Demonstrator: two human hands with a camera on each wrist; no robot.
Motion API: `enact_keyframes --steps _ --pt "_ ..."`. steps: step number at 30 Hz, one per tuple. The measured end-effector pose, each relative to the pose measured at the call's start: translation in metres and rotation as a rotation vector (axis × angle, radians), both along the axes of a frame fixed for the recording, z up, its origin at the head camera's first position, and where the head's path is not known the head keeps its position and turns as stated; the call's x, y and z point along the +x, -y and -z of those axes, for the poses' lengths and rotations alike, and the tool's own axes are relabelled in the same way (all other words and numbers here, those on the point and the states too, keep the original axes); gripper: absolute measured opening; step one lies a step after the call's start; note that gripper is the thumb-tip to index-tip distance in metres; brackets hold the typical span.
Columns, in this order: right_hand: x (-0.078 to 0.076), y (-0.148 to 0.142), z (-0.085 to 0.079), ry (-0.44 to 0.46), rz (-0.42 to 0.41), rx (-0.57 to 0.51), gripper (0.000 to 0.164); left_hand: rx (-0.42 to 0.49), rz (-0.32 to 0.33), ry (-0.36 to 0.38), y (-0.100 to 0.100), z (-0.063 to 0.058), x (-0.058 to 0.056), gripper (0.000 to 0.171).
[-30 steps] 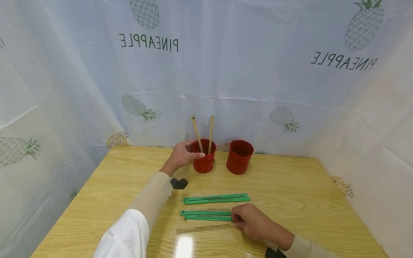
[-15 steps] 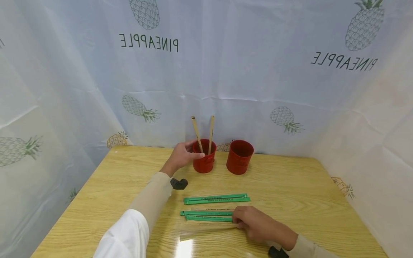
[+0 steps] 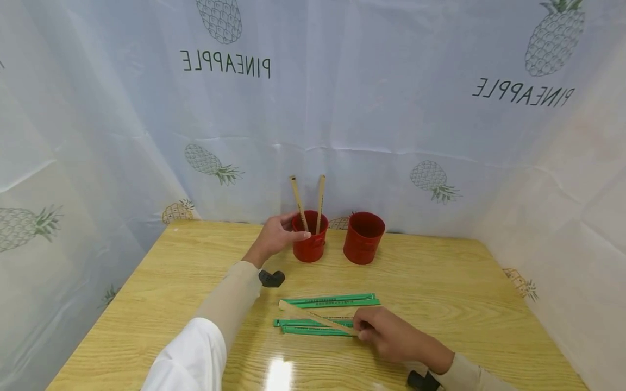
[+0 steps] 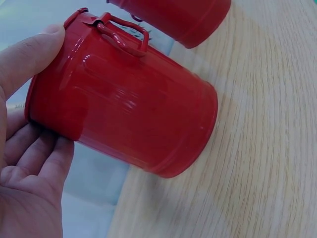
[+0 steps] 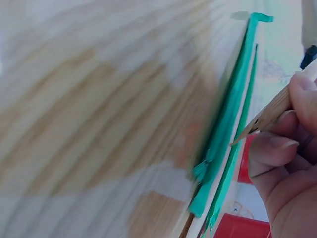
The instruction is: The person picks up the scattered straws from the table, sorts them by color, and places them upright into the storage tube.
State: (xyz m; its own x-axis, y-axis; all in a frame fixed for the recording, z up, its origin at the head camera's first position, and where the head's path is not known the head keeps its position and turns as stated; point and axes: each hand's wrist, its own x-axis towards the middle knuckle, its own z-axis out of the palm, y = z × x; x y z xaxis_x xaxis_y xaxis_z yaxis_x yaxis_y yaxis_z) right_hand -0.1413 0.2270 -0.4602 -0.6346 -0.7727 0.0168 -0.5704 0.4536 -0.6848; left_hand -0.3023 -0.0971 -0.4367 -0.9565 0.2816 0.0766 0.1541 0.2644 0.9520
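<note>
My left hand [image 3: 280, 233] grips the left red metal pail [image 3: 309, 250] near its rim, thumb on the near side and fingers behind. In the left wrist view, the pail [image 4: 129, 99] shows a small wire handle. Two brown paper-wrapped straws [image 3: 320, 203] stand in it, leaning apart. My right hand [image 3: 391, 332] pinches one end of another brown paper-wrapped straw [image 3: 305, 314], which slants over the green-wrapped straws [image 3: 313, 330]. In the right wrist view, thumb and fingers close on this straw [image 5: 270, 111]. One more brown straw [image 3: 337, 317] shows partly behind the green ones.
A second red pail [image 3: 363, 239] stands to the right of the first. Farther back on the wooden table [image 3: 430, 288] lies another pair of green-wrapped straws [image 3: 337, 300]. A pineapple-print curtain [image 3: 342, 108] hangs behind the table and at both sides.
My right hand has picked up the front brown straw from the table and swung its free end away from me, across the green ones. My left hand stays on the pail.
</note>
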Motion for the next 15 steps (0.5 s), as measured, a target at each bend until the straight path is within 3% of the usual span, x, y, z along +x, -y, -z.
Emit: enact_keyframes --steps 10,15 --pt "-0.005 0.009 -0.009 0.169 -0.001 -0.217 0.014 -0.027 -0.012 -0.004 -0.001 -0.002 0.001 0.081" --pt "-0.005 0.017 -0.016 0.173 -0.032 -0.326 0.012 -0.032 -0.014 0.002 0.000 -0.001 0.001 0.083"
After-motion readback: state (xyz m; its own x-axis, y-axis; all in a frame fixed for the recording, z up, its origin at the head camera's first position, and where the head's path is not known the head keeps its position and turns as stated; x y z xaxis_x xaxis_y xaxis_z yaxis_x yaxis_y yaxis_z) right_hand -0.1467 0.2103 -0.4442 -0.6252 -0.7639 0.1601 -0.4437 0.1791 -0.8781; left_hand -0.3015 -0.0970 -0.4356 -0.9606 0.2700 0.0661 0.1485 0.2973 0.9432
